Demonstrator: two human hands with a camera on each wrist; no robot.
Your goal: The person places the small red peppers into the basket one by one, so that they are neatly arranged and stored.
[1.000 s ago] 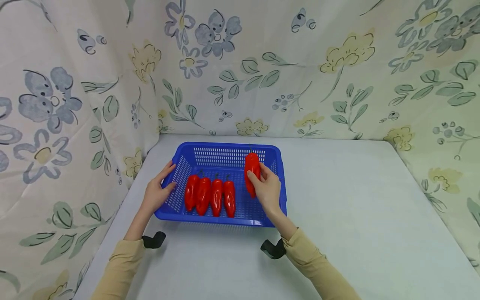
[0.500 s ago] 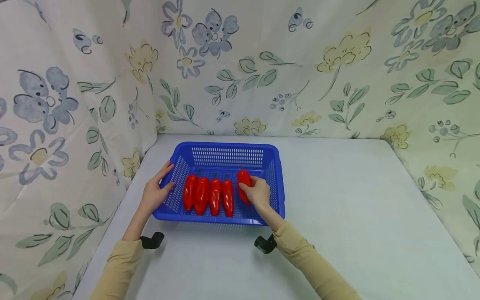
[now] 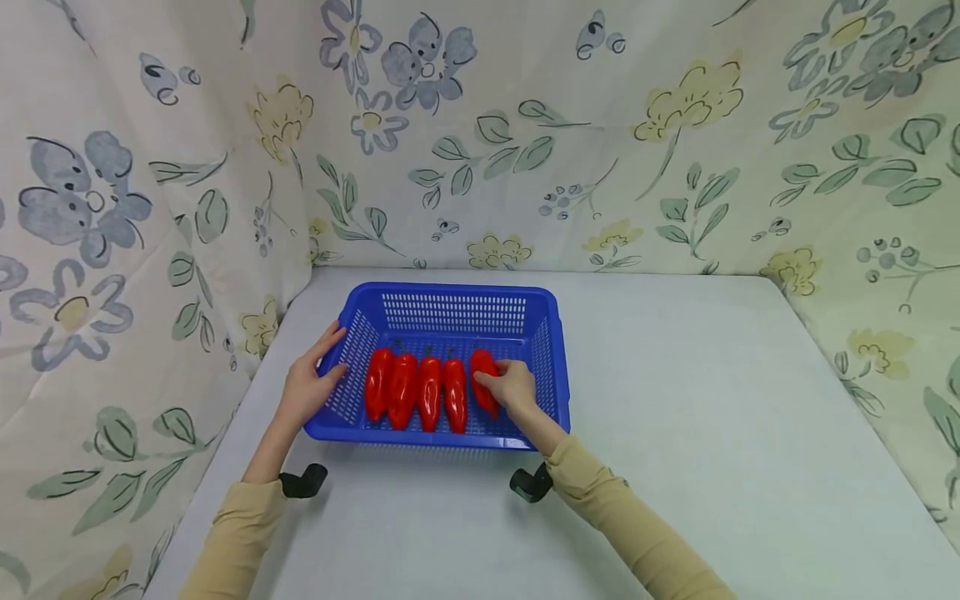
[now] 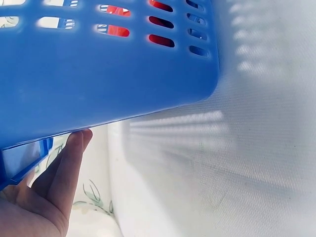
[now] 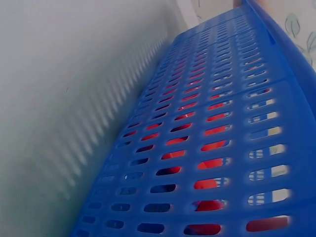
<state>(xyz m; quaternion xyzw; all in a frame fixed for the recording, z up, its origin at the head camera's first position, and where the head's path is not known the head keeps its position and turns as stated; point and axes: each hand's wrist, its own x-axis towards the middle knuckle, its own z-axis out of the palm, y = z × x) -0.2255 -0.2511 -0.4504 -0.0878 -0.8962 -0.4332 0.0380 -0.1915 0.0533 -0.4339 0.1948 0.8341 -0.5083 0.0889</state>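
Observation:
A blue plastic basket [image 3: 465,292] with slotted walls stands on the table. Inside, several long red peppers [image 3: 429,396] with green stems lie side by side, left of the middle. My right hand [image 3: 517,388] reaches over the front rim and pinches another red pepper [image 3: 480,367] low in the basket, just right of that row. At the left wall my left hand [image 3: 306,383] holds the rim, thumb toward the inside. The left wrist view shows its fingers [image 4: 69,173] against the outer wall. In the right wrist view the basket wall [image 5: 207,158] hides the right hand.
The white table [image 3: 712,400] stretches to the right of the basket and in front of it. A floral curtain [image 3: 570,150] hangs behind the table and along both sides. Black wrist-worn pieces [image 3: 531,483] stick out under both forearms.
My right hand has lowered the red pepper and moved it left, from high at the basket's right side down beside the row. The left hand stays on the rim.

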